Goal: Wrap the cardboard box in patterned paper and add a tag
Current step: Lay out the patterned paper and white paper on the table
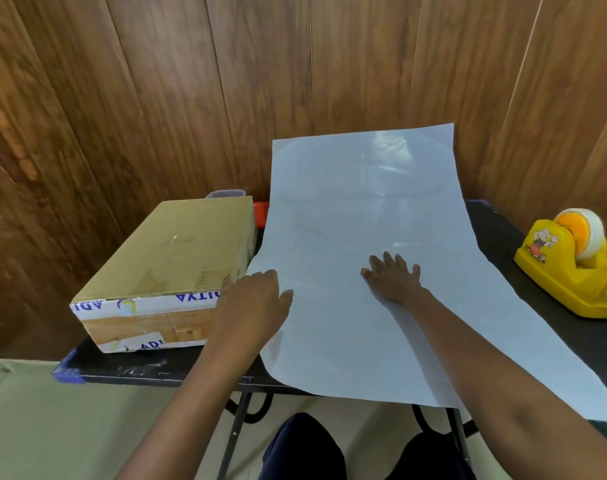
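A flat cardboard box [167, 258] with printed white tape on its front lies on the left half of the black table [503, 233]. To its right a large pale sheet of paper [361, 188] is spread plain side up, its far end curling up against the wooden wall. My left hand [257, 299] rests on the sheet's left edge, right beside the box's near right corner, its fingers lying relaxed. My right hand [394, 277] presses flat on the middle of the sheet with fingers spread.
A yellow tape dispenser [572, 265] stands at the table's right edge. Behind the box sit a small clear container [226, 194] and something orange [260, 211]. Wooden panels close off the back. The sheet overhangs the table's front edge above my knees.
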Available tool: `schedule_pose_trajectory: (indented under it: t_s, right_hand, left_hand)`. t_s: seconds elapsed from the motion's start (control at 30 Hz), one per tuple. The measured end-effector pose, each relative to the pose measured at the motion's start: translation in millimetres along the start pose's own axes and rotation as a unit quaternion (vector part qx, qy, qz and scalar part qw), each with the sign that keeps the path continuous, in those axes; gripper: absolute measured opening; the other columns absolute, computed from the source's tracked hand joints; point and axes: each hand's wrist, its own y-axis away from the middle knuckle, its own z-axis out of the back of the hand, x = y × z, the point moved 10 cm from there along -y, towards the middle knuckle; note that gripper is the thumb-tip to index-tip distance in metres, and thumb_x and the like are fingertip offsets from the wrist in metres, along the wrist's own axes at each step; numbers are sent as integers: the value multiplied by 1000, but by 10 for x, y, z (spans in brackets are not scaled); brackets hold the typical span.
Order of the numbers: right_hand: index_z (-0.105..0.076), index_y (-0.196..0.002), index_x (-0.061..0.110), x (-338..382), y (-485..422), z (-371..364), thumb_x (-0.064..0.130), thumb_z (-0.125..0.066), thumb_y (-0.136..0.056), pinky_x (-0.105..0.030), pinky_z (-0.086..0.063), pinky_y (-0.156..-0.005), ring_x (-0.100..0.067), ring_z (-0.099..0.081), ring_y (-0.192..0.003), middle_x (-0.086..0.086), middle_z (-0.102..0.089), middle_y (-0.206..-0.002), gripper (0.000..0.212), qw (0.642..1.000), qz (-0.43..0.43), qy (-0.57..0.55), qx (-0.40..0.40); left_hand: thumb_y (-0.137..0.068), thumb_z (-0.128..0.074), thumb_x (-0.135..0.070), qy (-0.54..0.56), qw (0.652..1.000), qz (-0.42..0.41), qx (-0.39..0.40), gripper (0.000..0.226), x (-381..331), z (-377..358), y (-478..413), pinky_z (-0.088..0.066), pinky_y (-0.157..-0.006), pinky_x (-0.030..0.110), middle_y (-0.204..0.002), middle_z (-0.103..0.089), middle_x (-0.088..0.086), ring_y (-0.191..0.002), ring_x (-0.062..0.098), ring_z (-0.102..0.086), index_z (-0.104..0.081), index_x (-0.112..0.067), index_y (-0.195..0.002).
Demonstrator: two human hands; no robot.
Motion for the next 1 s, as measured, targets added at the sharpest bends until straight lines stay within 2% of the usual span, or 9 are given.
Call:
schedule_pose_trajectory:
  t_s: [0.13, 0.27, 0.33, 0.43, 0.5, 0.7, 0.83, 0.9, 1.0]
  right_hand:
    - [-35, -136, 24, 38, 89, -20, 48, -22, -97, -56, -10, -111, -27, -13, -144, 0, -21, -154, 48, 1000, 4, 12, -9]
    - [-49, -116, 21, 35, 263, 165, 45, -27, -96, -49, -25, -104, -25, -37, -128, 3, -47, -124, 38, 998, 14, 35, -60]
    - [-51, -120, 22, -9, 256, 262, 45, -31, -97, -50, -24, -106, -26, -36, -130, 1, -48, -130, 38, 997, 22, 50, -57]
    - [-30, -144, 27, -197, 200, 146, 53, -28, -96, -53, -8, -113, -24, -11, -145, 1, -20, -156, 54, 1000, -10, 8, -20]
    - [-22, -147, 34, -241, 210, 41, 58, -23, -95, -53, -6, -114, -21, -6, -146, 6, -10, -158, 57, 1000, -8, 16, -22]
    - [-23, -146, 35, -299, 468, -17, 60, -18, -93, -50, -10, -113, -21, -9, -146, 7, -12, -158, 59, 998, 28, 56, -28]
    - [-40, -130, 30, -239, 619, 98, 66, -12, -84, -41, -35, -97, -25, -36, -130, 5, -38, -136, 65, 993, 21, 95, -61]
    - [-36, -134, 31, -240, 591, 80, 67, 0, -76, -44, -29, -102, -28, -30, -135, -1, -34, -145, 77, 994, -4, 77, -80]
    - [-21, -146, 32, -247, 519, -113, 57, -12, -93, -51, -10, -113, -29, -9, -144, -4, -12, -158, 59, 998, -30, 39, -24]
  left_hand:
    - [-96, -38, -47, -78, 986, -74, 129, 51, -253, -367, -342, -26, -108, 40, -140, -46, 5, -129, 24, -41, -39, -15, -136]
    - [-93, -39, -57, -137, 947, -112, 267, 64, -397, -755, -408, -31, -102, 37, -146, -39, 6, -132, 26, -37, -35, -13, -140]
    - [-92, -38, -60, -141, 932, -109, 317, 71, -397, -851, -417, -31, -101, 33, -149, -35, 6, -133, 25, -36, -31, -13, -144]
    - [-87, -38, -68, -130, 927, -106, 335, 86, -409, -803, -511, -24, -110, 35, -156, -22, 3, -141, 24, -25, -12, -17, -151]
    - [-85, -36, -70, -130, 926, -114, 337, 89, -446, -776, -593, -20, -112, 38, -157, -18, 3, -142, 24, -21, -8, -18, -151]
    - [-84, -39, -70, -122, 925, -113, 341, 90, -476, -898, -768, -26, -110, 36, -156, -22, 3, -140, 24, -28, -9, -18, -151]
    - [-85, -39, -70, -105, 929, -121, 335, 86, -464, -1039, -766, -26, -107, 37, -156, -18, 2, -140, 25, -27, -16, -17, -149]
    - [-84, -40, -70, -92, 931, -114, 334, 84, -403, -1125, -770, -28, -104, 38, -157, -15, 2, -138, 26, -29, -20, -17, -147]
    - [-86, -40, -67, -64, 939, -104, 323, 85, -304, -1196, -766, -21, -112, 41, -159, 0, 1, -143, 25, -17, -11, -20, -150]
